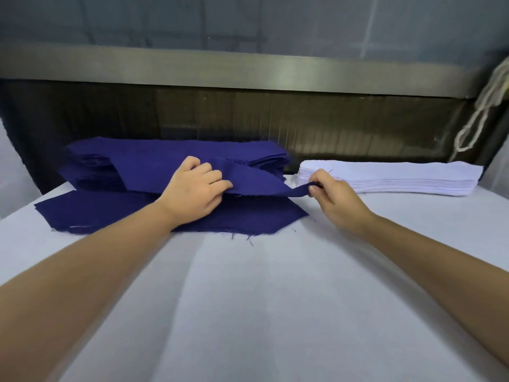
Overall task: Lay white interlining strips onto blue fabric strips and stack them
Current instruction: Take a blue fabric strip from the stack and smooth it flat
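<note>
Left hand [197, 188] gripped the blue strip [259, 180] mid-length, fingers curled over it; right hand [334, 198] pinched its twisted end. Strip hung betw. them off the blue stack [165, 155] at far-left of the table [261, 299]; white interlining stack [399, 177] sat far-right. Cloth looked light, limp, fray-prone, so hold both ends; possibly >1 ply lifted, couldn't tell.

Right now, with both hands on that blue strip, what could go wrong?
1. The blue strip is twisted next to the right hand, so it may land folded rather than flat.
2. The left hand holds it right above the blue pile; pulling could drag further layers askew.
3. The right hand sits close to the white stack and might nudge its end.
</note>
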`<control>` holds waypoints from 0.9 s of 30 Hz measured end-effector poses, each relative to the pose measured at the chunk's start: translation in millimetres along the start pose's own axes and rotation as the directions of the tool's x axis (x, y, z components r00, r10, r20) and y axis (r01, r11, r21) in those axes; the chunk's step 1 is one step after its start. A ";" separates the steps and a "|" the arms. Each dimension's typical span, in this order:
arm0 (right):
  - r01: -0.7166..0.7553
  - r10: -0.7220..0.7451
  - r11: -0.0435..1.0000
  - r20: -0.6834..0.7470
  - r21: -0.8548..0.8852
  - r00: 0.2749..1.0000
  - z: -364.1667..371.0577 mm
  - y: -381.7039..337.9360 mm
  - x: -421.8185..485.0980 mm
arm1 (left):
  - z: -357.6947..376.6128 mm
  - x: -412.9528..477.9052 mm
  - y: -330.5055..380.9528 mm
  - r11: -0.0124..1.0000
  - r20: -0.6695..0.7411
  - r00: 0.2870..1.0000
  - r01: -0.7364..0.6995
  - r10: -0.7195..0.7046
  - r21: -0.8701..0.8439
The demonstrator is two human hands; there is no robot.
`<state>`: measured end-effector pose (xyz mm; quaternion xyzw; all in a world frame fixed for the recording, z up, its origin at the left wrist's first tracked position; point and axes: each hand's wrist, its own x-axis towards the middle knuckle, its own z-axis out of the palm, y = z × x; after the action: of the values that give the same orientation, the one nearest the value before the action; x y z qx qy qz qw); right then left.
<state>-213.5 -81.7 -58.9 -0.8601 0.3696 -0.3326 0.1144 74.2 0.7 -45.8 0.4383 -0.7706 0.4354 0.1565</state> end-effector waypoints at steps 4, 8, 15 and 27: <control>-0.094 0.098 0.993 -0.060 0.068 0.993 -19.5 18.4 -22.1 | -4.1 17.8 40.4 0.976 0.023 0.999 0.051 -0.048 -0.212; -0.189 0.208 0.971 -0.129 0.147 0.970 -40.5 34.7 -40.7 | -5.8 37.4 69.6 0.923 0.115 0.989 0.134 -0.098 -0.362; -0.443 0.479 0.827 -0.022 0.347 0.878 -68.9 60.4 -53.9 | 0.3 58.1 103.0 0.865 0.200 0.974 0.194 -0.111 -0.464; -0.456 0.396 0.834 -0.238 -0.312 0.887 -81.0 74.1 -65.2 | -11.1 50.8 106.3 0.916 0.222 0.971 0.168 -0.090 -0.364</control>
<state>-341.2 -83.2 -62.5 -0.7317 0.6146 -0.2946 -0.0038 -42.5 7.5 -64.6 0.4913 -0.8215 0.2199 0.1884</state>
